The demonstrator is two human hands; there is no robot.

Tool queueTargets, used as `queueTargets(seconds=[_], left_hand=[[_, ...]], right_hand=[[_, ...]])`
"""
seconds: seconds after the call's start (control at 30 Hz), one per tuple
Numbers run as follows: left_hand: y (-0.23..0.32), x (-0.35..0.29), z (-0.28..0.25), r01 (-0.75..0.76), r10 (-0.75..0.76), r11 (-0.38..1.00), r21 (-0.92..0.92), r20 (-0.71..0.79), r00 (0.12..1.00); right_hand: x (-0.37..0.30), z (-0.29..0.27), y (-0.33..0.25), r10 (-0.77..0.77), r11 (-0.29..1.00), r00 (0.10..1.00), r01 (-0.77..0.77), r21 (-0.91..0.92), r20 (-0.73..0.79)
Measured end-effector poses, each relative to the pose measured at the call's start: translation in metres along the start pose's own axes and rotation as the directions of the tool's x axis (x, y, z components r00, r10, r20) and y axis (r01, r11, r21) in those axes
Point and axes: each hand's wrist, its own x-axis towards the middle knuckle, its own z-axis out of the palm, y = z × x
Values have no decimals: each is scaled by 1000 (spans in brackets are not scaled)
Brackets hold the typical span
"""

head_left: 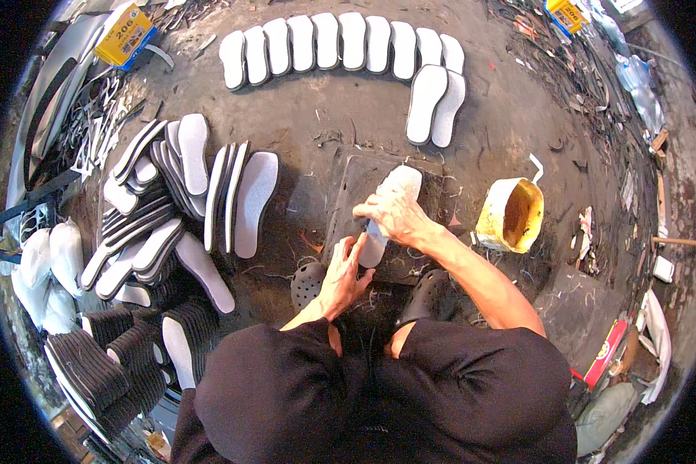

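Note:
A white-topped shoe sole (pixel 373 249) lies on a dark square board (pixel 348 174) on the ground between my feet, its front end pointing away and slightly right. My left hand (pixel 344 277) grips the sole's near end, thumb at the bottom edge and fingers along the left side. Bent over the middle of the same sole is my right hand (pixel 397 213), its fingers curled over to the left edge. The palm hides the sole's middle, and I cannot make out anything else under those fingers.
Right of the board stands a yellow-stained pot (pixel 487 216). Several white soles (pixel 326 40) form a curved row at the far side, with an overlapping pair (pixel 425 104) at its right end. Loose soles (pixel 158 240) and dark stacks (pixel 93 371) fill the left. Scraps (pixel 100 139) litter both sides.

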Motion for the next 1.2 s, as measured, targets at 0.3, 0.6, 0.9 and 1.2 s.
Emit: queueTargets(seconds=[0.3,0.6,0.9,1.2], left_hand=[[0,4,-12,38,-42,989,-146,-27,999],[-7,16,-23,215,-284,912,-349,-161,945],[17,40,14,13,-22,999,-50,-195,980],[0,291,-5,-16,-19,996,-85,-396,918]], right_hand=[[-50,13,-31,315,931,920,-347,-111,-233],[-89,-32,-118,690,646,719,-561,519,-81],[-239,-124,-11,661,367,467,-884,-289,-587],[-211,-150,-76,790,413,404,-907,-86,-462]])
